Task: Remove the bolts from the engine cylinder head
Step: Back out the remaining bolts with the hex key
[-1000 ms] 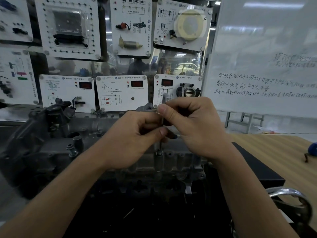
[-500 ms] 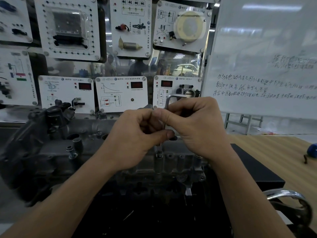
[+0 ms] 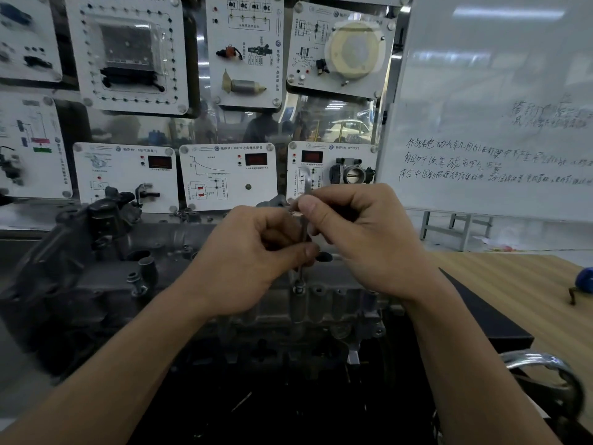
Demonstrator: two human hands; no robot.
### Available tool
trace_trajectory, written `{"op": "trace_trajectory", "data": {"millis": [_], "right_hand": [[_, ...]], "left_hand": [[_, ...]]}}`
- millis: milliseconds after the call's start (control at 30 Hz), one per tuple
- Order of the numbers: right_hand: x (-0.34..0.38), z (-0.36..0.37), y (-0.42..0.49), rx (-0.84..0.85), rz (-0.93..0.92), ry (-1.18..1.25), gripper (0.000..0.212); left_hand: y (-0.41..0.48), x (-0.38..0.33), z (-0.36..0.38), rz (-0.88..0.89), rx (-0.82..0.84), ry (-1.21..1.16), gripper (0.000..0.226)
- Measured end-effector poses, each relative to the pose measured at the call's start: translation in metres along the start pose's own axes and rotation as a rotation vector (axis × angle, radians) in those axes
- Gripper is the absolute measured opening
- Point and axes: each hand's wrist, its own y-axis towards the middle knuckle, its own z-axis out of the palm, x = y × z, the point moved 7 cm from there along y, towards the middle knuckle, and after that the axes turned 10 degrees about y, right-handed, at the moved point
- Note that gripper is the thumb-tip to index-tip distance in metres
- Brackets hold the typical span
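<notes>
Both hands are bare: the left hand [image 3: 247,261] and the right hand [image 3: 369,239] show plain skin with creased knuckles. The thumbnails are short and unpainted, the right thumbnail [image 3: 308,207] broad and rounded, the left thumbnail [image 3: 311,251] narrower. Back from the fingers [image 3: 340,197], the left forearm [image 3: 128,364] and right forearm [image 3: 475,374] are bare as far as they show.
</notes>
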Motion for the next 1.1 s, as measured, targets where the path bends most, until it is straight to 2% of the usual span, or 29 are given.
{"op": "trace_trajectory", "data": {"millis": [100, 200, 333, 433, 567, 633, 733, 833, 900, 1000, 1100], "right_hand": [[0.001, -0.001, -0.001, -0.085, -0.009, 0.056, 0.006], [-0.003, -0.004, -0.001, -0.143, 0.005, 0.056, 0.010], [0.000, 0.000, 0.001, 0.001, 0.011, 0.007, 0.016], [-0.003, 0.003, -0.001, 0.094, 0.069, -0.006, 0.020], [-0.002, 0.005, 0.001, 0.085, 0.045, -0.016, 0.022], [0.000, 0.003, 0.001, 0.007, 0.005, -0.015, 0.017], [-0.002, 0.000, 0.000, -0.124, 0.009, -0.009, 0.015], [-0.004, 0.000, 0.001, -0.137, 0.021, -0.012, 0.022], [-0.003, 0.002, 0.001, -0.091, 0.033, 0.025, 0.020], [-0.005, 0.008, 0.000, -0.010, 0.078, 0.019, 0.018], [-0.010, 0.012, 0.000, 0.061, 0.144, -0.070, 0.027]], "left_hand": [[0.002, -0.005, 0.002, 0.038, -0.045, -0.005, 0.035], [0.004, -0.007, 0.002, 0.045, -0.064, 0.006, 0.037], [0.004, -0.005, 0.007, 0.037, 0.121, -0.027, 0.022], [0.002, -0.001, 0.007, 0.026, 0.199, 0.003, 0.020], [0.001, -0.001, 0.001, 0.001, 0.044, 0.061, 0.007], [0.000, -0.005, 0.000, 0.024, -0.052, 0.076, 0.019], [0.002, -0.010, 0.002, 0.056, -0.095, 0.088, 0.039], [0.003, -0.009, 0.003, 0.047, -0.029, 0.077, 0.036], [0.003, -0.008, 0.004, 0.053, 0.088, 0.014, 0.022], [-0.001, -0.005, 0.004, 0.059, 0.230, -0.018, 0.022], [-0.001, -0.002, 0.001, 0.041, 0.200, 0.041, 0.022]]}}
